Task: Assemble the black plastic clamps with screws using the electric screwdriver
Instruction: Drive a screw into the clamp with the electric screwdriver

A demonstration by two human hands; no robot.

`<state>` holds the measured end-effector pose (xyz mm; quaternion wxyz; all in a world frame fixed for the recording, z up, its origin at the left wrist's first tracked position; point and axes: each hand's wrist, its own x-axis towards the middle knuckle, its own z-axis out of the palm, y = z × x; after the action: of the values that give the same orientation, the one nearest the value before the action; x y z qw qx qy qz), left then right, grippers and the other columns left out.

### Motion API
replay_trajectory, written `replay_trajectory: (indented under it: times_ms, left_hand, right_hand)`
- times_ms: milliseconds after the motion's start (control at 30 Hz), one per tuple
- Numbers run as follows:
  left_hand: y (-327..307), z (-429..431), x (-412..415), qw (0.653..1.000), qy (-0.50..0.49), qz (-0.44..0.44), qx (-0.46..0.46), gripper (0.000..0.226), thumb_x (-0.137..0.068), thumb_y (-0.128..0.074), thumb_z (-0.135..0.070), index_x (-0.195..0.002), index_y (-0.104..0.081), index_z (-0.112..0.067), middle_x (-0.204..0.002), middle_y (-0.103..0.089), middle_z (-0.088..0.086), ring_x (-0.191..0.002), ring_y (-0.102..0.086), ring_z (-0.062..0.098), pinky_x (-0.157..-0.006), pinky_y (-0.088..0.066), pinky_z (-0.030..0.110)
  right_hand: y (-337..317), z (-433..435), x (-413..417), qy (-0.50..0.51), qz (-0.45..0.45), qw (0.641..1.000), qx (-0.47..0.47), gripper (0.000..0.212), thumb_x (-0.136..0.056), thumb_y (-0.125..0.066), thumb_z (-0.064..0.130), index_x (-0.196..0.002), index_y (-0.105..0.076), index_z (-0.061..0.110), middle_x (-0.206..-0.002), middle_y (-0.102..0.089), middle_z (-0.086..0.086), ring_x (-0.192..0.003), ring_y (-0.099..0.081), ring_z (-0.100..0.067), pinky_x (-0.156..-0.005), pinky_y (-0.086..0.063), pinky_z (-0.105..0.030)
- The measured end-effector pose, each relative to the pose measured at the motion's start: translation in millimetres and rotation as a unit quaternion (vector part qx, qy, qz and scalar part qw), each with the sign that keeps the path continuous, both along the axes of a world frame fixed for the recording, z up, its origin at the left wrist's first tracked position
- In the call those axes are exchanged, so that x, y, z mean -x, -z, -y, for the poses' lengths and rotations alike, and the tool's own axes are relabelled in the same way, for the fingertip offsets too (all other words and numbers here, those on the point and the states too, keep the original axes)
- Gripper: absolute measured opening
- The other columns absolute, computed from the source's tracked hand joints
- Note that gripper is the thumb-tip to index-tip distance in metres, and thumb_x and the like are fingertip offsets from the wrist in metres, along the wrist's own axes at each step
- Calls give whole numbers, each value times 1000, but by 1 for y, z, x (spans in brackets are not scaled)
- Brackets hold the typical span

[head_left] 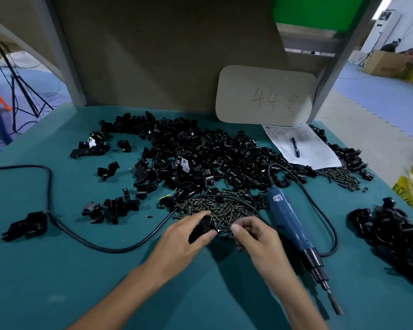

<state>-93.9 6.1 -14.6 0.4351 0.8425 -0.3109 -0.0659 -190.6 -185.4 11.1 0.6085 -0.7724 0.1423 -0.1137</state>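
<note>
My left hand (186, 236) grips a black plastic clamp (199, 228) at the near edge of a heap of dark screws (215, 207). My right hand (255, 236) hovers over the same heap with fingers curled, thumb and forefinger pinching at a screw; whether it holds one is unclear. The blue electric screwdriver (293, 225) lies on the table just right of my right hand, bit pointing toward me. A large pile of loose black clamps (200, 153) spreads behind the screws.
A black power cable (50, 186) loops across the green table (57, 270) on the left. More clamps (391, 236) sit at the right. A paper sheet with a pen (296, 147) and a cardboard card marked 44 (265, 96) are at the back.
</note>
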Motion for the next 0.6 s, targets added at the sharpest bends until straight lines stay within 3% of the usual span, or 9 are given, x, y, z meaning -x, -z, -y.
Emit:
replay_trajectory:
  times_ms: [67, 133, 267, 400, 600]
  left_hand:
    - [1, 1, -1, 1000, -2, -4, 6, 57, -91, -52, -69, -142, -49, -43, -114, -59, -24, -103, -56, -7, -82, -44, 11]
    - [0, 0, 0, 1000, -7, -3, 10, 55, -92, -51, -67, -141, -51, -42, -108, -59, -21, -99, -57, -2, -78, -43, 11]
    - [0, -2, 0, 1000, -16, 6, 25, 52, -94, -51, -62, -139, -55, -38, -117, -61, -20, -107, -55, -7, -86, -43, 10]
    - [0, -2, -1, 999, -19, 7, 29, 49, -95, -55, -55, -140, -56, -34, -115, -63, -14, -106, -55, -4, -89, -45, 16]
    - [4, -1, -1, 1000, -6, 21, 7, 51, -97, -54, -56, -143, -53, -35, -106, -58, -17, -98, -55, -2, -81, -44, 13]
  right_hand:
    - [2, -10, -8, 0, 25, 993, -112, 10, -92, -73, 21, -96, -78, 29, -87, -74, 3, -81, -68, -10, -73, -57, -26]
    - [7, -16, -13, -2, 32, 987, -154, 16, -95, -70, 16, -101, -80, 26, -92, -76, 1, -84, -70, -10, -76, -56, -24]
    - [14, -22, -18, -7, 33, 982, -188, 19, -98, -66, 12, -102, -78, 25, -92, -76, 2, -85, -69, -9, -75, -55, -21]
    - [15, -22, -16, -16, 36, 977, -208, 13, -88, -72, 24, -100, -78, 23, -96, -76, -8, -87, -71, -18, -77, -57, -28]
    - [15, -21, -17, -7, 48, 981, -190, 16, -86, -73, 24, -100, -79, 21, -92, -76, -7, -83, -71, -18, -75, -57, -28]
